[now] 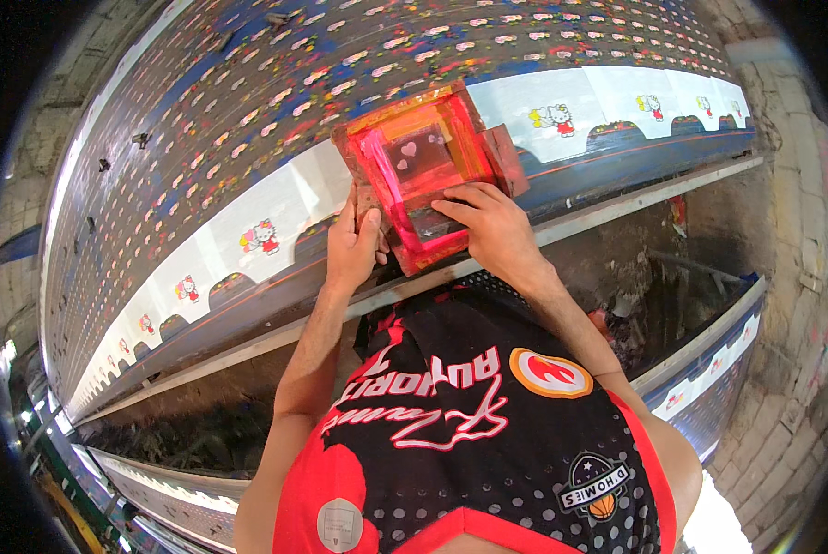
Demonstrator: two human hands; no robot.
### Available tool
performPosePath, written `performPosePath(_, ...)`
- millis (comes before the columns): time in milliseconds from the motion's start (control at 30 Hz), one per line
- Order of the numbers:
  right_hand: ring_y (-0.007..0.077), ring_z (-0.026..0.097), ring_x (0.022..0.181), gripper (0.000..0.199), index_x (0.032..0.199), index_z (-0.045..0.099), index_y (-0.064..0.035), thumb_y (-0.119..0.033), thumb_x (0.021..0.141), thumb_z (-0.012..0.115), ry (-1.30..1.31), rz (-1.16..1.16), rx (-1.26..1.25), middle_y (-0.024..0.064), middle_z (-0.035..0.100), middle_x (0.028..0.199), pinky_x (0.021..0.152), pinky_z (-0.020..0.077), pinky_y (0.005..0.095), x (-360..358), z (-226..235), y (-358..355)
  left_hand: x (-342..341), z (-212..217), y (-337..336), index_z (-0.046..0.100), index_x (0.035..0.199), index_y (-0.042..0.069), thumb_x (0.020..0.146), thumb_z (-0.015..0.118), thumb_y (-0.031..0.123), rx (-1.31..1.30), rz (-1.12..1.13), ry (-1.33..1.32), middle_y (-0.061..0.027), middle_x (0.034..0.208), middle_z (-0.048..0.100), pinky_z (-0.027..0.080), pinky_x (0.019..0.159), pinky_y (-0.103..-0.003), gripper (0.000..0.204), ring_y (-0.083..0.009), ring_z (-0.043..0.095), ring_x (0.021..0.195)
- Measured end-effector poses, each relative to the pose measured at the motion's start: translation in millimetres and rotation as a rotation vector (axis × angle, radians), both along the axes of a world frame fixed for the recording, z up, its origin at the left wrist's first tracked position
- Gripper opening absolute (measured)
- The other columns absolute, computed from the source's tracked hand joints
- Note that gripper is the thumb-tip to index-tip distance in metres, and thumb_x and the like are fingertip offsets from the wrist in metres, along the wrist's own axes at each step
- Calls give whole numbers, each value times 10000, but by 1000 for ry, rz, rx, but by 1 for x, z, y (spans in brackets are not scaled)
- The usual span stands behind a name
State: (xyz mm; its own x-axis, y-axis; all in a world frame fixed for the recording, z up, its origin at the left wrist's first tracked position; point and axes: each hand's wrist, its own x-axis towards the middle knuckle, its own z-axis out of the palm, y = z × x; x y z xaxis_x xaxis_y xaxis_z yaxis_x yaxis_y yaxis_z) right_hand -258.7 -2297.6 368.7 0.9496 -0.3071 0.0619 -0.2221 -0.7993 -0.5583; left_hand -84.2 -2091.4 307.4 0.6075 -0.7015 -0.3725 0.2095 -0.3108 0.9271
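A small screen-printing frame (pixel 383 175), stained pink, red and orange, rests tilted over the row of white sheets on the long table. Pale heart shapes show in its dark mesh window. My left hand (pixel 354 247) grips the frame's left edge, thumb on the near side. My right hand (pixel 501 233) lies over the frame's lower right part, fingers bent inward onto a reddish strip across the mesh; what they close on is hidden. White sheets with scalloped edges (pixel 608 111) run out on both sides, bearing cartoon cat prints in red, yellow and pink.
The long dark table (pixel 312 88) is covered with rows of small coloured print marks. A pale rail (pixel 635 196) runs along its near edge. Behind me stands another table with printed sheets (pixel 709 379). Brick paving (pixel 792 249) lies on the right.
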Motion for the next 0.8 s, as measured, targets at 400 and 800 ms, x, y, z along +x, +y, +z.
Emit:
performPosePath(400, 331, 682, 1228, 504, 1263, 813, -121, 42, 795, 723, -45, -14, -127, 85, 747, 1283, 1089, 574, 453, -102, -2, -199, -100, -9, -207, 230, 1800, 129, 1206, 493, 320, -57, -72, 84, -38, 758, 633, 554, 529, -284, 677, -113, 628, 608)
performPosePath(800, 335, 718, 1214, 462, 1236, 838, -118, 26, 814, 720, 110, 54, 26, 111, 783, 1229, 1064, 587, 461, -104, 18, -224, -103, -23, -218, 478, 1679, 130, 1178, 550, 493, -63, -5, 76, 5, 853, 634, 402, 442, -251, 623, -99, 563, 562)
